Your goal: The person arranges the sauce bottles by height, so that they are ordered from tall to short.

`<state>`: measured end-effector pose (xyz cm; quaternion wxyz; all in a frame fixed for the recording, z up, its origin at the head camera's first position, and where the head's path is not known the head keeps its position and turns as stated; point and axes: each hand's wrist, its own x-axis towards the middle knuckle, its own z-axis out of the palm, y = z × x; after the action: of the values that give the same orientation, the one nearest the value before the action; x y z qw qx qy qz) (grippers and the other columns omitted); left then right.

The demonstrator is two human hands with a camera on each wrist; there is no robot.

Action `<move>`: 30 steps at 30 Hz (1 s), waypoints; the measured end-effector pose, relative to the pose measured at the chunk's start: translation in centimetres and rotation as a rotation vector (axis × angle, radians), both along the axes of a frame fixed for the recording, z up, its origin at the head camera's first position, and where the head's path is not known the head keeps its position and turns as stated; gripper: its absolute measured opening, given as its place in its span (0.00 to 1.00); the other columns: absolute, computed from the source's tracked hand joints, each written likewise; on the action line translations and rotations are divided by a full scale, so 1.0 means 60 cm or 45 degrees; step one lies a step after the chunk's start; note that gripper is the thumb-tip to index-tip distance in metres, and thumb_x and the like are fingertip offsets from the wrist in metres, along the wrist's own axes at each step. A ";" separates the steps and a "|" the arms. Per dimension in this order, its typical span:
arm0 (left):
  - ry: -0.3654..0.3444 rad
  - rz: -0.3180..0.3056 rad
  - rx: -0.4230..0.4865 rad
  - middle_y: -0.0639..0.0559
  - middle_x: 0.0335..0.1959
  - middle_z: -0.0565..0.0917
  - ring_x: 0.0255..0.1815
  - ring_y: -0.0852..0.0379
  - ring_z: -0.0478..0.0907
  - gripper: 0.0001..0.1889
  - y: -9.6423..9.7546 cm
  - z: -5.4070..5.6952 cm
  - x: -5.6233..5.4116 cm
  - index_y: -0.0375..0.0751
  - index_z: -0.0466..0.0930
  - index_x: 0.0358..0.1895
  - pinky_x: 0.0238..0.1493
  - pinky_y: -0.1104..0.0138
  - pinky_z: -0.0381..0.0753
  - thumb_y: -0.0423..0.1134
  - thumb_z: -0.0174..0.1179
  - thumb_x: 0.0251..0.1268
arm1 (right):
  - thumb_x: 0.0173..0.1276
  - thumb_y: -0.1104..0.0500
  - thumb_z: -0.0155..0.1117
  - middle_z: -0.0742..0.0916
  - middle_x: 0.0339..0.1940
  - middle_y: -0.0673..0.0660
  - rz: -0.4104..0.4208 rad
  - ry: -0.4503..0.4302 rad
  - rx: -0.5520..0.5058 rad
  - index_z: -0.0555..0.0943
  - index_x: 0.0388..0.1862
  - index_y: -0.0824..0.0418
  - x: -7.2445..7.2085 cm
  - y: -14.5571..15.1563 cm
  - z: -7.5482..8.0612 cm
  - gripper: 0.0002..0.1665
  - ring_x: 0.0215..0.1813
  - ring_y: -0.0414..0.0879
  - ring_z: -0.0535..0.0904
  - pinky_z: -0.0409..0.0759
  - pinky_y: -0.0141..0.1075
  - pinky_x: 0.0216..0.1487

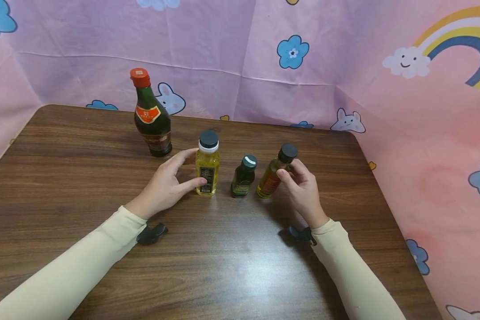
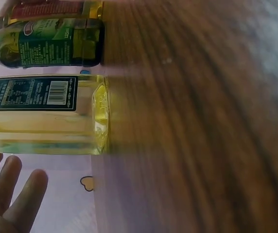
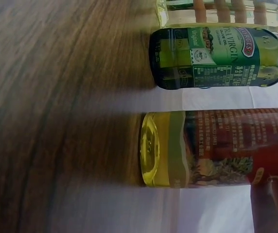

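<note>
A clear, square bottle of yellow oil (image 1: 208, 160), dark-capped and with a black label, stands on the table. My left hand (image 1: 160, 184) is at its left side, thumb overlapping the label in the head view. In the left wrist view its fingers (image 2: 27, 194) reach out straight beside the bottle. My right hand (image 1: 304, 189) holds a red-labelled oil bottle (image 3: 217, 148), thumb in front and fingers behind; it leans right in the head view. Between the two stands a small green olive oil bottle (image 1: 242, 180), untouched.
A tall dark bottle (image 1: 154, 124) with a red cap stands at the back left of the wooden table (image 1: 208, 266). Patterned pink and purple fabric (image 1: 224, 49) hangs behind the table and along its right side.
</note>
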<state>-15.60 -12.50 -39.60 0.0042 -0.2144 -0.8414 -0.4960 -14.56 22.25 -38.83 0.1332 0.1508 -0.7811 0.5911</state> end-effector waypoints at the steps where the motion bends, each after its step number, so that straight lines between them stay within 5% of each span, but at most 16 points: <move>1: 0.001 0.004 -0.005 0.43 0.71 0.74 0.67 0.40 0.76 0.38 0.000 0.000 0.000 0.48 0.62 0.79 0.64 0.40 0.75 0.45 0.70 0.69 | 0.75 0.70 0.63 0.84 0.52 0.48 0.000 0.002 -0.002 0.81 0.61 0.69 0.000 0.000 0.000 0.17 0.58 0.45 0.79 0.78 0.38 0.65; 10: -0.016 -0.001 0.016 0.42 0.68 0.75 0.68 0.41 0.75 0.36 0.005 0.003 -0.002 0.43 0.64 0.76 0.63 0.45 0.77 0.44 0.69 0.70 | 0.75 0.71 0.62 0.84 0.51 0.46 -0.002 0.008 -0.020 0.80 0.60 0.71 0.000 -0.001 0.001 0.17 0.59 0.44 0.80 0.76 0.44 0.68; 30: 0.007 0.014 -0.002 0.41 0.67 0.75 0.68 0.45 0.72 0.35 0.008 0.002 0.005 0.41 0.63 0.77 0.55 0.49 0.78 0.43 0.67 0.73 | 0.76 0.69 0.62 0.84 0.52 0.48 -0.002 -0.018 -0.012 0.81 0.61 0.68 0.003 -0.001 -0.001 0.16 0.59 0.46 0.80 0.77 0.37 0.66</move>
<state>-15.32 -12.04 -39.47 0.0090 -0.2111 -0.8430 -0.4947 -14.39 22.21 -38.87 0.1289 0.1454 -0.7793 0.5957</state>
